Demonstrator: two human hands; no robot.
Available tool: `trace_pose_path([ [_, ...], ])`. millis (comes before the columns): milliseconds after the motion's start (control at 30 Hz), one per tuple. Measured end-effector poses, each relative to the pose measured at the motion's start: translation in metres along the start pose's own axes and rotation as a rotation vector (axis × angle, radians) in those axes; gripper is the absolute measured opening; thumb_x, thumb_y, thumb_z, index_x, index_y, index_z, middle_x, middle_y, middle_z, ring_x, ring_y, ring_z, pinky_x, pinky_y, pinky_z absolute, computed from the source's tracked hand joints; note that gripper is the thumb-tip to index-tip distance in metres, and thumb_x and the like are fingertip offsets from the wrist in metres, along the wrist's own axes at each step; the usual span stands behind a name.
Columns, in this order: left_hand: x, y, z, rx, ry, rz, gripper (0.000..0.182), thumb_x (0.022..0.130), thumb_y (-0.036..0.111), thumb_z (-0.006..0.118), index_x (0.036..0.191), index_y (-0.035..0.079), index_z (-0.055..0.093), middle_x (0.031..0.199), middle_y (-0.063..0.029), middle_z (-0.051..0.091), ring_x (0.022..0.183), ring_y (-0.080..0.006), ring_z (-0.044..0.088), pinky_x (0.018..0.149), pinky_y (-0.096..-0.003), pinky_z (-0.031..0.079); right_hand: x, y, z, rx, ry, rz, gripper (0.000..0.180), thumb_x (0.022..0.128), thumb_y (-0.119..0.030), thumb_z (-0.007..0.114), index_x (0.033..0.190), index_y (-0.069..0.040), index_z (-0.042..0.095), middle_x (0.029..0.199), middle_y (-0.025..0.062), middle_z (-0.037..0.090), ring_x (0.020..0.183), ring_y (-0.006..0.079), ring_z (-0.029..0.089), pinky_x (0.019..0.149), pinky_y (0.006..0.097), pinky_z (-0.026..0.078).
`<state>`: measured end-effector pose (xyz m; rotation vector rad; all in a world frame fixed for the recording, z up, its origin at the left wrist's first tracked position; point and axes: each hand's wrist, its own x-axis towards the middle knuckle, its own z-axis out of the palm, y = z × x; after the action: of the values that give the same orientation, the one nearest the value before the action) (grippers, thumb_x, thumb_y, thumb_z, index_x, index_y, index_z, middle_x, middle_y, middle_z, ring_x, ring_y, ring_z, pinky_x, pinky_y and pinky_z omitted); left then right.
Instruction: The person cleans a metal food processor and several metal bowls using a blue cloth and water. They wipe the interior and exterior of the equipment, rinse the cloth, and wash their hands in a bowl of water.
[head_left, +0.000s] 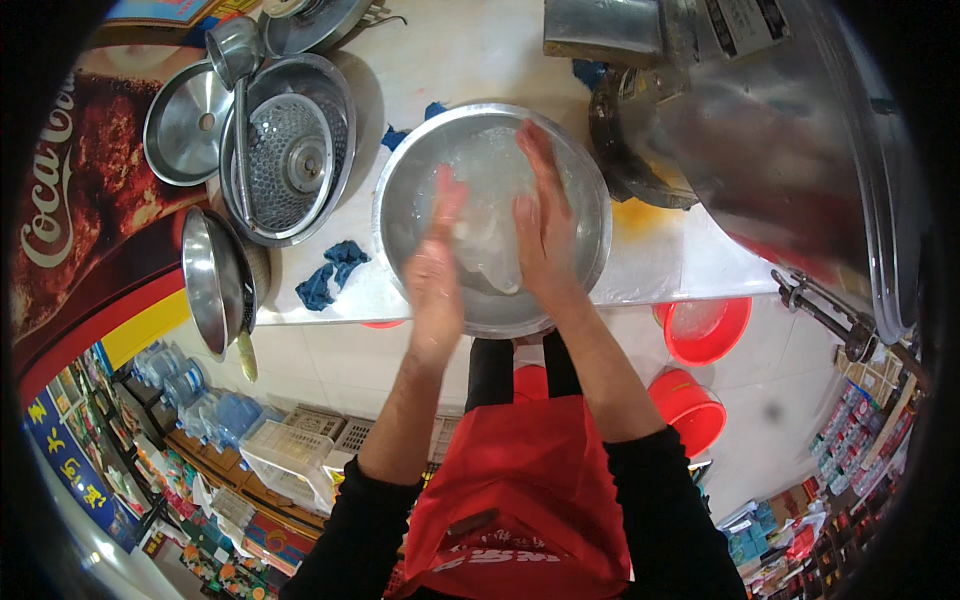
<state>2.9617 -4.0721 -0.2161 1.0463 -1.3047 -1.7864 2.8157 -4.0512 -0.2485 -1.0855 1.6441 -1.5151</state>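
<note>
A large round metal basin (491, 324) stands at the table's front edge, in front of my red apron. In it lies a pale, wet, translucent mass (487, 225), apparently in cloudy liquid; what it is I cannot tell. Over the basin's left part is my left hand (439, 255), blurred, palm turned inward, thumb side up. My right hand (546, 217) is over the right part, fingers pointing away from me and apart from the left hand. The pale mass lies between the two palms, and neither hand is closed around it. Both hands look wet.
Dark blue cloth scraps (330, 276) lie left of the basin. Further left are a metal colander (289, 165) in a bowl, a long-handled ladle (241, 135) and a tilted metal bowl (204, 281). A big metal machine (780, 135) stands right. Red plastic basins (706, 330) are on the floor.
</note>
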Motion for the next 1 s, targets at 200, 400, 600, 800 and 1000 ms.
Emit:
trace_pose_path([
  [200, -0.004, -0.028, -0.063, 0.859, 0.150, 0.215, 0.053, 0.098, 0.030, 0.056, 0.147, 0.012, 0.047, 0.162, -0.0176, 0.025, 0.150, -0.0356, 0.021, 0.119, -0.0498, 0.021, -0.052, 0.016, -0.049, -0.601, -0.334, -0.259, 0.054, 0.090, -0.028, 0.067, 0.141, -0.014, 0.053, 0.158, 0.0155, 0.032, 0.148, 0.0382, 0.025, 0.117, 0.0590, 0.024],
  [400, -0.002, -0.081, -0.028, 1.424, -0.168, 0.127, 0.063, 0.087, 0.022, 0.072, 0.146, 0.015, 0.051, 0.162, -0.0206, 0.023, 0.148, -0.0465, 0.020, 0.116, -0.0593, 0.022, -0.068, 0.064, -0.005, -0.916, -0.325, 0.023, 0.066, 0.087, -0.013, 0.067, 0.148, -0.019, 0.042, 0.158, 0.0178, 0.029, 0.145, 0.0421, 0.028, 0.115, 0.0569, 0.028],
  [600, 0.002, -0.104, -0.063, 0.856, -0.057, -0.043, 0.056, 0.094, 0.020, 0.066, 0.146, 0.013, 0.046, 0.155, -0.0179, 0.034, 0.142, -0.0427, 0.030, 0.115, -0.0506, 0.030, -0.053, 0.079, 0.004, -1.040, -0.381, 0.122, 0.071, 0.088, -0.011, 0.066, 0.152, -0.020, 0.037, 0.154, 0.0201, 0.033, 0.137, 0.0415, 0.037, 0.110, 0.0484, 0.038],
  [800, 0.002, -0.082, -0.032, -0.282, 0.455, -0.517, 0.061, 0.095, 0.039, 0.067, 0.145, 0.015, 0.043, 0.145, -0.0100, 0.042, 0.124, -0.0316, 0.050, 0.104, -0.0440, 0.043, -0.055, 0.100, 0.007, -0.582, -0.350, 0.319, 0.037, 0.086, -0.008, 0.059, 0.123, -0.005, 0.054, 0.123, 0.0222, 0.055, 0.110, 0.0427, 0.055, 0.092, 0.0470, 0.048],
  [1000, 0.018, -0.061, -0.040, -0.757, 0.157, -0.700, 0.053, 0.097, 0.047, 0.060, 0.135, 0.011, 0.053, 0.119, -0.0156, 0.067, 0.119, -0.0341, 0.058, 0.100, -0.0515, 0.047, -0.092, -0.035, 0.048, -0.263, -0.306, -0.056, 0.018, 0.079, -0.010, 0.065, 0.093, -0.002, 0.058, 0.103, 0.0170, 0.051, 0.101, 0.0409, 0.052, 0.091, 0.0508, 0.040],
])
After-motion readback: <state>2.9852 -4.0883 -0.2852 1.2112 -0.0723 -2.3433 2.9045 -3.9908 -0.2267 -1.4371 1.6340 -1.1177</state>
